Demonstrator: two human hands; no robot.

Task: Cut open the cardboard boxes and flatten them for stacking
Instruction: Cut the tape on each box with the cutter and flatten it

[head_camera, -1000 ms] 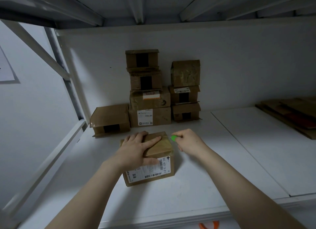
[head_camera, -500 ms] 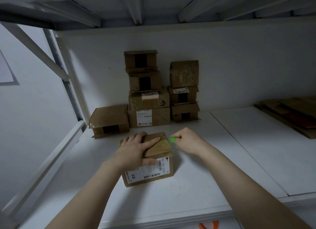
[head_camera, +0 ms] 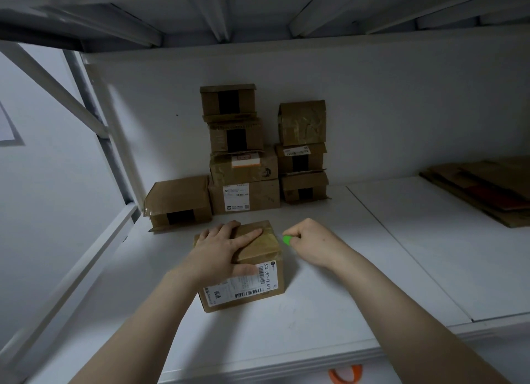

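Observation:
A small taped cardboard box point(head_camera: 259, 247) with a white shipping label on its front stands on the white shelf point(head_camera: 315, 312). My left hand point(head_camera: 222, 250) lies flat on its top, fingers spread, thumb down over the front face. My right hand point(head_camera: 311, 241) is closed around a small green cutter point(head_camera: 286, 239), whose tip shows just beside the box's top right edge. The blade itself is too small to make out.
Several sealed cardboard boxes point(head_camera: 243, 165) are stacked against the back wall, with one more box point(head_camera: 179, 201) to their left. Flattened cardboard point(head_camera: 487, 188) lies at the far right. An upper shelf point(head_camera: 258, 14) hangs overhead. An orange object point(head_camera: 345, 375) peeks below the shelf's front edge.
My right hand with the green cutter has drifted a little to the right, away from the box's edge. My left hand stays pressed on the box.

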